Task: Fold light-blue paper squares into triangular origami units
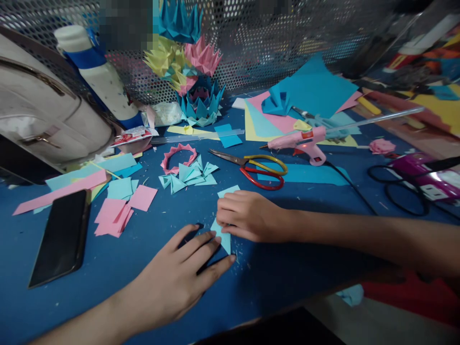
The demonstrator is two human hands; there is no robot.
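A small light blue paper (223, 240), folded to a point at its near end, lies flat on the table between my hands. My left hand (176, 275) is open with fingers spread, and two fingertips rest on the paper's left edge. From the right, my right hand (249, 215) presses its curled fingers onto the same paper, hiding part of it. Light blue paper (228, 190) also shows beyond the right knuckles; whether it is one piece with the other I cannot tell. Beyond the hands are folded light blue pieces (190, 176), a pink zigzag ring (179, 159) and scissors (251, 167).
A pink glue gun (300, 143) with a cord lies back right. Pink paper squares (113, 218) and a phone (61, 235) are on the left. A bottle (100, 79), a bag (46, 100) and folded paper flowers (201, 103) stand along the mesh back.
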